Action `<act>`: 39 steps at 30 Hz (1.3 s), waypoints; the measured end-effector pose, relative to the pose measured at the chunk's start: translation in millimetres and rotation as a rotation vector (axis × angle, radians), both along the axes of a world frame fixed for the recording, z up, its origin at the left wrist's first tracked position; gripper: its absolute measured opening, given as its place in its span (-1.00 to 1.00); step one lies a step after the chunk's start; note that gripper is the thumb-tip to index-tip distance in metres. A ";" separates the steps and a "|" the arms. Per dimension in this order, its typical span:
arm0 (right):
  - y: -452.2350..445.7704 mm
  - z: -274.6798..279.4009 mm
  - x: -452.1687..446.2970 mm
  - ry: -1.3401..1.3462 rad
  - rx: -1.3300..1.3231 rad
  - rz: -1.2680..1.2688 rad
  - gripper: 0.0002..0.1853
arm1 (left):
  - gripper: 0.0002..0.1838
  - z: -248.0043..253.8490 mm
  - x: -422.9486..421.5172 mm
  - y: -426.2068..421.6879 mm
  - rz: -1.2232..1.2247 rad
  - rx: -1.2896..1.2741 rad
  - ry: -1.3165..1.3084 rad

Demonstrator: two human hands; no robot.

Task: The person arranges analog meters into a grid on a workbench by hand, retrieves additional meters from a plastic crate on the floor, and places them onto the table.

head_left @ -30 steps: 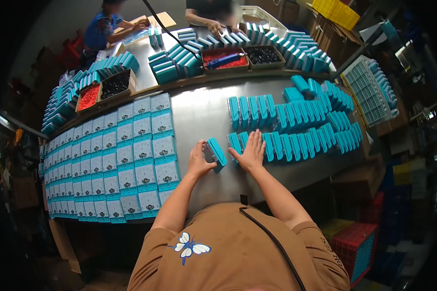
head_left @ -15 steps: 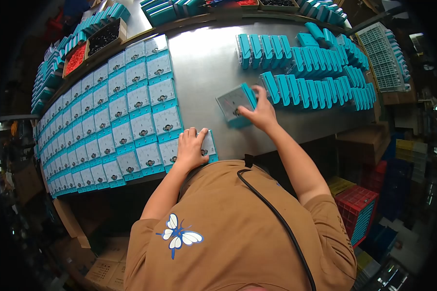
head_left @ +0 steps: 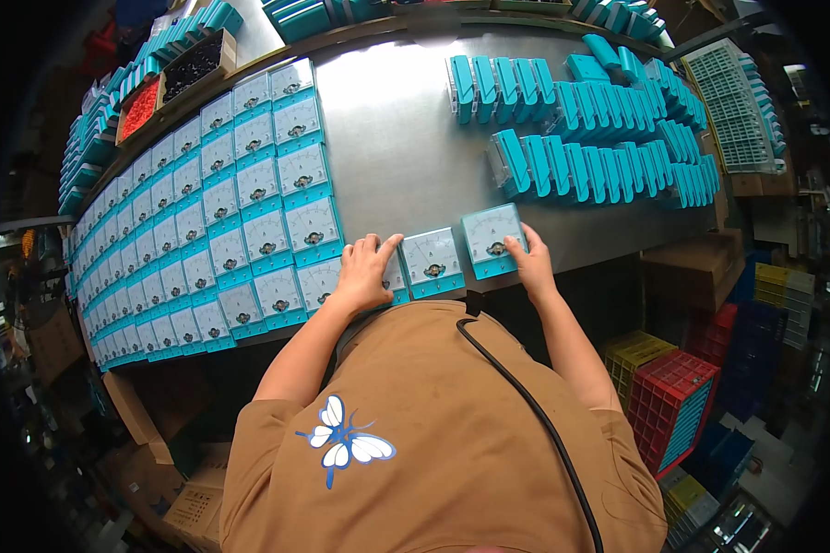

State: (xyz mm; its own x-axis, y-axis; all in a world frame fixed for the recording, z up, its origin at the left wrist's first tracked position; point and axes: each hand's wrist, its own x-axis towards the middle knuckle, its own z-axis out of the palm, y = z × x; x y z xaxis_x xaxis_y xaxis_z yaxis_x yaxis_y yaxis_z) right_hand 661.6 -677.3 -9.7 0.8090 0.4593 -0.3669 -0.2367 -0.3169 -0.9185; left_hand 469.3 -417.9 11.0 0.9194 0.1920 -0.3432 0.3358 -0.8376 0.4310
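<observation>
My right hand grips the right side of a teal analog panel meter with a clear front and an "A" on its dial, near the bench's front edge. Just left of it, a similar meter lies face up between my hands, touched by neither. My left hand rests with spread fingers over the right end of the front row, partly hiding a meter beneath. Further left, rows of face-up panel meters lie closely side by side.
Several teal meters stand on edge in rows at the right of the metal bench. Boxes of red parts and black parts sit at the back left. Below right are a cardboard box and a red crate.
My right hand has moved toward me and right, bringing a meter from beside the standing rows to the front edge. Another meter now lies between my hands. My left hand stays nearly in place.
</observation>
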 end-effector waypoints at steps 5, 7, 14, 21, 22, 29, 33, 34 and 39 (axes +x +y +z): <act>5.9 -15.6 -13.7 -0.723 -0.730 0.173 -0.37 | 0.13 -5.5 1.2 3.0 -0.021 0.009 0.027; 13.2 16.4 -0.9 -0.820 -0.489 0.189 -0.40 | 0.11 -1.0 13.0 2.7 -0.011 -0.028 -0.059; 45.7 2.0 118.9 -1.088 -0.780 0.026 -0.13 | 0.08 -18.8 157.2 -14.5 0.171 -0.293 -0.368; 50.5 -13.4 142.7 -1.005 -0.647 0.055 0.15 | -0.05 -44.5 228.7 -48.2 0.321 -0.499 -0.470; 52.7 -8.3 144.3 -0.985 -0.587 0.010 0.21 | -0.07 -40.6 221.8 -40.3 0.292 -0.458 -0.498; 72.7 11.4 138.2 -1.126 -0.787 0.327 0.15 | -0.10 19.0 120.6 75.5 0.162 0.175 -0.226; 103.3 28.8 120.0 -0.987 -0.414 0.292 0.01 | -0.09 12.8 76.8 85.3 0.051 0.190 -0.004; 113.5 31.4 112.4 -0.892 -0.314 0.246 -0.02 | -0.09 6.7 72.4 83.8 0.054 0.193 -0.029; 146.9 -4.8 41.6 -0.071 -0.008 0.279 -0.21 | -0.01 -5.7 69.9 76.5 0.069 0.121 -0.015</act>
State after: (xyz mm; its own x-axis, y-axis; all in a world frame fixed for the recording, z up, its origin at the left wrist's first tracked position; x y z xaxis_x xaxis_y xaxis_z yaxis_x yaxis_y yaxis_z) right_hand 703.2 -530.4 -14.4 0.6753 0.6651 -0.3186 -0.0749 -0.3680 -0.9268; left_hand 539.2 -341.4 5.4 0.9075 0.2945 -0.2996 0.3888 -0.8589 0.3335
